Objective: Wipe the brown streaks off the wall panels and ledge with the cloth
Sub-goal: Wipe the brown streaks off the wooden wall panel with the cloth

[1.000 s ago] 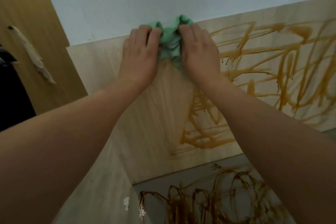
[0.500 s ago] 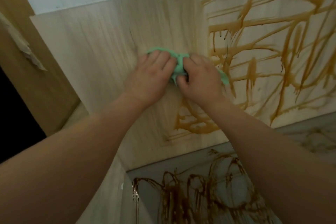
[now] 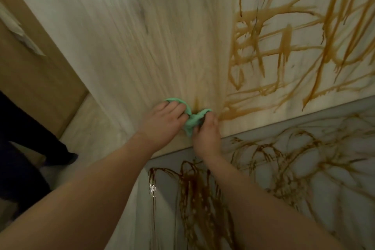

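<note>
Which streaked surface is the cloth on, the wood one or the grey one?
The wood panel: left hand presses and right hand grips the cloth near its lower edge. The grey ledge below has darker streaks.

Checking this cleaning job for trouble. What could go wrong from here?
The bunched green cloth may just spread the brown smear above it over the cleaner wall panel. The right forearm reaches across the dark streaks on the grey ledge and could pick them up.
</note>
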{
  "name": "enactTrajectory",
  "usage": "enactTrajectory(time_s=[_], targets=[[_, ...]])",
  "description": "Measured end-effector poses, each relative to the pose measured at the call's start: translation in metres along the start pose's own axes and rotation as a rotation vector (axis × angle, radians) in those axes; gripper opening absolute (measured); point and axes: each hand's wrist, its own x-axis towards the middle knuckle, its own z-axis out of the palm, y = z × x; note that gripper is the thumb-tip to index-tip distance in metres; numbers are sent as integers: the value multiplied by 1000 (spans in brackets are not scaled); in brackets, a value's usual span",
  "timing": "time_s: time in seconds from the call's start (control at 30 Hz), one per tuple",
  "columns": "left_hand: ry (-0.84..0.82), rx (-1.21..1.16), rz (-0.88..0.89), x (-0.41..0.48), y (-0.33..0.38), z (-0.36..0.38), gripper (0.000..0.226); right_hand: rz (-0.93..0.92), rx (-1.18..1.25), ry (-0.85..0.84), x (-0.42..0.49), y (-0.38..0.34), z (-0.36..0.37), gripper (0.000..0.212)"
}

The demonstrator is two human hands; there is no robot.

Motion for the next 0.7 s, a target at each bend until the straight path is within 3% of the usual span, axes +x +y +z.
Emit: enactTrajectory(time_s=[0.17, 0.27, 0.4, 0.53, 0.63, 0.7], targets=[[-144, 65, 117, -19, -19, -11, 25, 487, 595, -110, -25, -25, 48, 20], [-187, 82, 205, -7, -26, -17, 31, 585, 725, -110, -17, -21, 39, 20], [-159, 122, 222, 30, -20, -25, 39, 539, 768, 9, 14, -13, -2, 18], [-10, 101, 79, 76, -37, -56, 41, 396, 803, 167, 43, -53, -34, 13], [95, 140, -87, 84, -63, -72, 35, 223, 848, 91, 43, -86, -29, 12], [95, 134, -103, 67, -62, -65, 35, 151, 761, -17, 25, -84, -16, 15]])
